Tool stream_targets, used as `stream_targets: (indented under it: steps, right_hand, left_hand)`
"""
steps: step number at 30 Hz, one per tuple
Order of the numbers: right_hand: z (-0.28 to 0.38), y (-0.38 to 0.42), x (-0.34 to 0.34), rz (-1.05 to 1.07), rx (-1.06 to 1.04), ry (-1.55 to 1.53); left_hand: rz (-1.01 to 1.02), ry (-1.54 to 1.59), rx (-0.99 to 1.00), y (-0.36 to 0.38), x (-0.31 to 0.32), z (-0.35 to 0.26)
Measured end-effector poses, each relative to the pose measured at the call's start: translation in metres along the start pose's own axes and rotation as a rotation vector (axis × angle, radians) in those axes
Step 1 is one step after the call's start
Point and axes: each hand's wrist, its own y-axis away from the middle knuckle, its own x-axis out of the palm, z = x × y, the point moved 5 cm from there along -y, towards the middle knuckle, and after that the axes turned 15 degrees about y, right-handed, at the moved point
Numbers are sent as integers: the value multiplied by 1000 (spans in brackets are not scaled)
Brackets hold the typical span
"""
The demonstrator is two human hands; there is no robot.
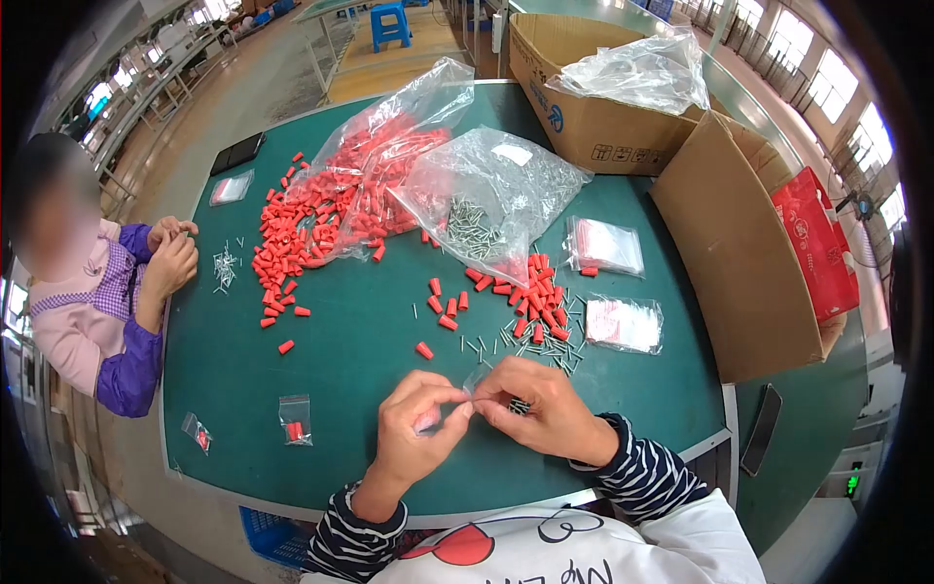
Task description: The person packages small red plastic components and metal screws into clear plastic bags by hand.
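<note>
Close together over the near part of the green table, my left hand (418,423) and my right hand (540,409) pinch a small clear plastic bag (474,380) between thumbs and fingertips. The bag's contents are mostly hidden by my fingers. Beyond my right hand lie loose screws (555,352) and a heap of red plastic caps (535,297). Two stacks of small clear bags, one upper (608,245) and one lower (624,324), rest to the right. A filled bag (296,420) with red pieces lies left of my left hand, and another (197,434) is farther left.
Large bags of red caps (389,156) and screws (496,185) lie at the back of the table (341,380). Cardboard boxes (613,127) stand back right. A co-worker (107,282) sits left. A dark phone (762,429) lies at the right.
</note>
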Motion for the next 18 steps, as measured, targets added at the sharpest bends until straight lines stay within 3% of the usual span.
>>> stream_targets:
  steps: [7, 10, 13, 18]
  right_hand:
    - [7, -1, -1, -125, -101, 139]
    - [6, 2, 4, -89, -31, 147]
    - [17, 0, 1, -138, -239, 286]
    - [25, 4, 10, -32, -239, 528]
  left_hand:
    - [-119, -114, -10, 1, -8, 2]
    - [-128, -53, -78, 2, -10, 5]
    - [-120, -17, -91, 4, -8, 4]
    - [-81, -69, -9, 3, -6, -5]
